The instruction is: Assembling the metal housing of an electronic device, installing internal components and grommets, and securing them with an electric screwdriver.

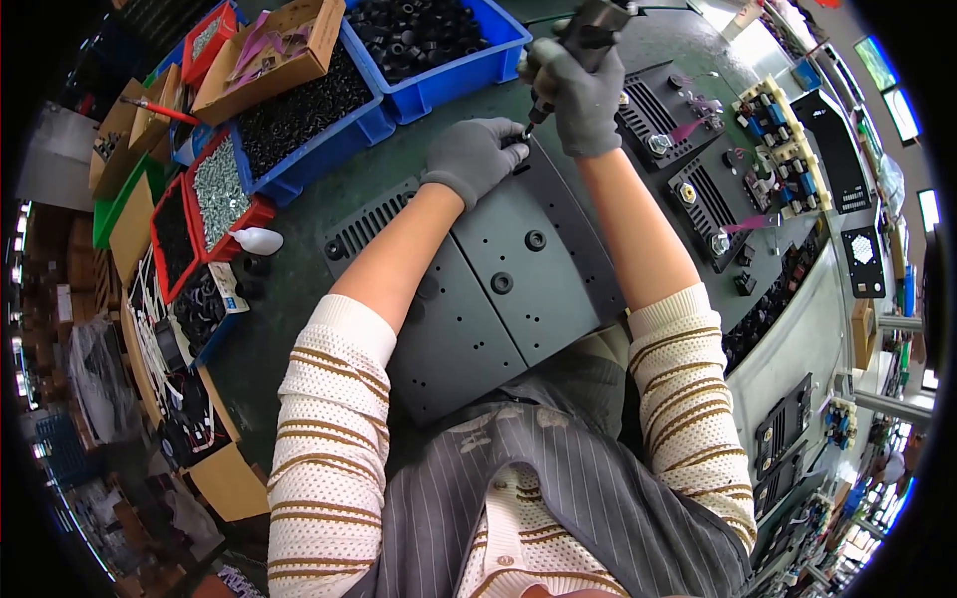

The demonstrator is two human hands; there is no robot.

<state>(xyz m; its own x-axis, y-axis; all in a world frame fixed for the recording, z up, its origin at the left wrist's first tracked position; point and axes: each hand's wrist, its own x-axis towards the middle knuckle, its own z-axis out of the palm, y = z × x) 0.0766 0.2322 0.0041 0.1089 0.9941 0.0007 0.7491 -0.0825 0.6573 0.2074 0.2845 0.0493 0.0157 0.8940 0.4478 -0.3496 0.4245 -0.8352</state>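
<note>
Dark grey metal panels with small holes lie in front of me, slightly turned. Two round black feet sit on the right-hand part. My right hand, in a grey glove, is closed around a black power screwdriver. Its tip points down at the far corner of the panels. There my left hand, also gloved, pinches a small round black foot against the metal. The fingers partly cover this foot, and any screw at the driver's tip is too small to make out.
Blue bins of black parts stand at the back left, with a cardboard box on one rim. Red trays of screws and a white squeeze bottle are at left. Slotted black plates with components lie at right.
</note>
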